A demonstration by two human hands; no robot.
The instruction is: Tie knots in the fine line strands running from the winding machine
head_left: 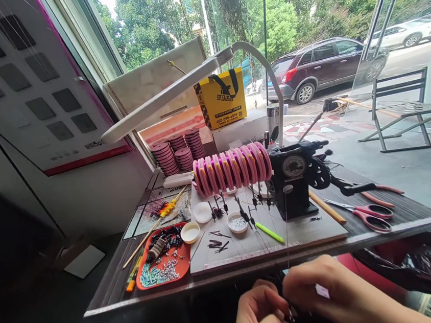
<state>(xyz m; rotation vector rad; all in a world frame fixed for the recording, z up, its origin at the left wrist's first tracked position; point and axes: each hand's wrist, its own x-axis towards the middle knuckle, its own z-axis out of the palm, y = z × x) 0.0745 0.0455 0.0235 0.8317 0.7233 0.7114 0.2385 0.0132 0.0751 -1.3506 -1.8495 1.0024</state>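
Observation:
My left hand is low in the frame, before the table's front edge, with its fingers curled in a pinch. Close at its right, my right hand is closed too. Between them is a small shiny piece, too small to name, near my left fingertips. A thin line rises from my right fingers toward the black winding machine. Pink spools sit in a row on that machine, and black pieces hang on threads below them. What my right fingers pinch is hidden.
On the table are a red tray of small parts, white dishes, a green pen-like stick, scissors and stacked pink spools. A lamp arches above. A black-bagged bin stands at the right.

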